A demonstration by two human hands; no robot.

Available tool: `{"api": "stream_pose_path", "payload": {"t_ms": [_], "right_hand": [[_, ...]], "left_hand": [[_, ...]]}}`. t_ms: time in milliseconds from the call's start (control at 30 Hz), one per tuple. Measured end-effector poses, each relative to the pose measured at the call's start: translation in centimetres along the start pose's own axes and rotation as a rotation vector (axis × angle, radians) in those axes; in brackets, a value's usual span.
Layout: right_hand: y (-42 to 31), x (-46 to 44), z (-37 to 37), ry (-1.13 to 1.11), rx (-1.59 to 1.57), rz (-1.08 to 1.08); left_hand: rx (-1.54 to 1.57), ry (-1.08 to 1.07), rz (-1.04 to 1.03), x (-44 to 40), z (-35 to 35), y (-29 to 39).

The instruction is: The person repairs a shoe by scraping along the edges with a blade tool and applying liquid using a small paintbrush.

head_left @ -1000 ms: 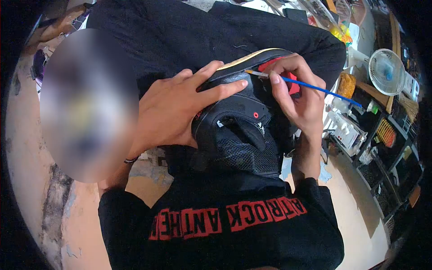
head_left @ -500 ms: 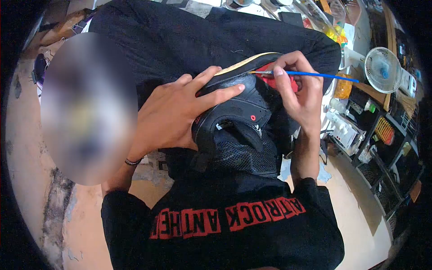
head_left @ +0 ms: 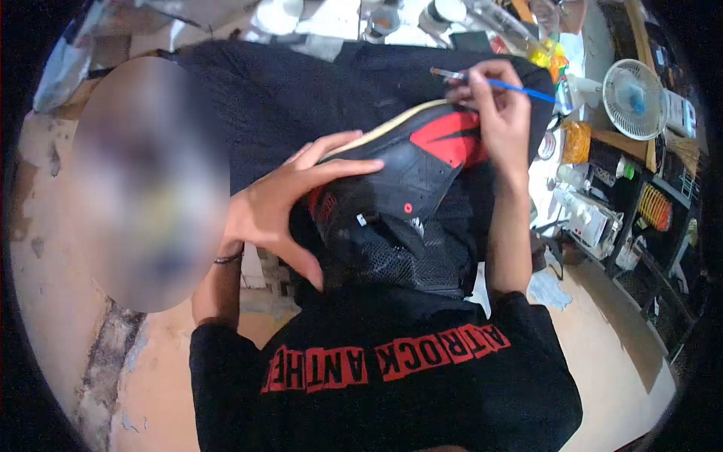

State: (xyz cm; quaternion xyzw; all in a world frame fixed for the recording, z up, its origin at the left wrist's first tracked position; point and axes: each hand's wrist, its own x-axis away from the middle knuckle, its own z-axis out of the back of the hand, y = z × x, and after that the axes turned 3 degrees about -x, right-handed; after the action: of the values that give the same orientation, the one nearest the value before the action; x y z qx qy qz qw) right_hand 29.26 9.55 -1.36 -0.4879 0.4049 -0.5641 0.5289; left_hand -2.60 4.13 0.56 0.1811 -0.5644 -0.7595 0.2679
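Observation:
A black sneaker (head_left: 376, 188) with red panels and a cream sole edge lies on its side across my lap. My left hand (head_left: 286, 188) spans its heel end, two fingers stretched over the side and sole edge, the thumb spread toward the collar. In my right hand (head_left: 497, 109) is a slim paintbrush (head_left: 520, 89) with a blue handle, pinched between thumb and fingers. Its bristles point left, above the sole edge and apart from the sneaker. The lower fingers of that hand are close to the toe; whether they touch it is hidden.
Dark trousers (head_left: 301, 90) lie under the sneaker. Behind are a white cup (head_left: 443, 13) and other containers. A white fan (head_left: 635, 99), an orange-filled container (head_left: 576, 142) and a black rack (head_left: 640, 248) stand at the right. A blurred patch covers the left side.
My right hand has lifted the paintbrush off the sneaker, up and away. The sneaker has turned so more red shows near the toe. My left thumb has swung out from behind the heel.

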Motion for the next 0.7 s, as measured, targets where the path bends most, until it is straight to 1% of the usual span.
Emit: {"api": "stream_pose_path", "payload": {"t_ms": [67,100,133,200,267,300,333,367,400,433,467,500,533,567,600,633,667,700], "right_hand": [[-0.7,0.4,-0.1,0.004,-0.081,0.035],[-0.6,0.5,0.0,0.012,-0.136,0.038],[-0.8,0.6,0.0,0.021,-0.153,0.053],[-0.2,0.6,0.0,0.029,-0.137,0.079],[-0.4,0.7,0.2,0.081,-0.017,0.141],[-0.8,0.4,0.6,0.11,0.065,0.196],[0.0,1.0,0.9,0.135,0.146,0.199],[3.0,1.9,2.6,0.129,0.151,0.13],[4.6,1.0,4.0,0.141,0.142,0.169],[1.2,2.4,1.8,0.09,0.209,0.151],[0.5,2.1,0.8,0.137,0.095,0.188],[1.0,2.1,1.0,0.09,0.032,0.174],[1.3,1.7,0.9,0.147,0.183,0.321],[0.5,1.7,0.8,0.104,0.105,0.319],[1.1,1.8,1.3,0.071,0.065,0.229],[1.1,1.6,1.4,0.021,-0.035,0.253],[0.9,1.7,1.5,0.019,-0.04,0.215],[0.6,2.1,1.0,0.02,-0.063,0.227]], "left_hand": [[0.274,0.102,-0.038,-0.5,-0.3,-2.1],[0.39,0.201,0.212,-1.2,-0.7,0.0],[0.296,0.247,0.337,-2.7,-0.8,0.4],[0.022,0.26,0.44,-5.6,-1.2,1.5],[-0.35,0.214,0.414,-7.2,-2.3,0.8],[-0.309,0.245,0.323,-7.9,-1.9,0.2],[-0.235,0.247,0.262,-7.5,-3.1,-0.7],[-0.071,0.178,0.343,-5.8,-6.4,-1.3],[0.01,0.159,0.37,-5.5,-6.9,-1.4],[-0.008,0.2,0.312,-7.1,-4.1,-0.8],[-0.152,0.28,0.238,-6.9,-4.0,-1.9],[-0.093,0.303,0.295,-6.7,-3.9,-0.7],[-0.125,0.325,0.282,-6.6,-4.0,-0.7],[-0.148,0.359,0.28,-6.9,-3.8,-0.1],[-0.142,0.332,0.3,-7.0,-3.7,0.0],[-0.124,0.36,0.299,-7.1,-4.0,-0.8],[-0.12,0.386,0.287,-7.1,-4.1,-1.2],[-0.081,0.376,0.317,-6.5,-4.0,-1.2]]}}
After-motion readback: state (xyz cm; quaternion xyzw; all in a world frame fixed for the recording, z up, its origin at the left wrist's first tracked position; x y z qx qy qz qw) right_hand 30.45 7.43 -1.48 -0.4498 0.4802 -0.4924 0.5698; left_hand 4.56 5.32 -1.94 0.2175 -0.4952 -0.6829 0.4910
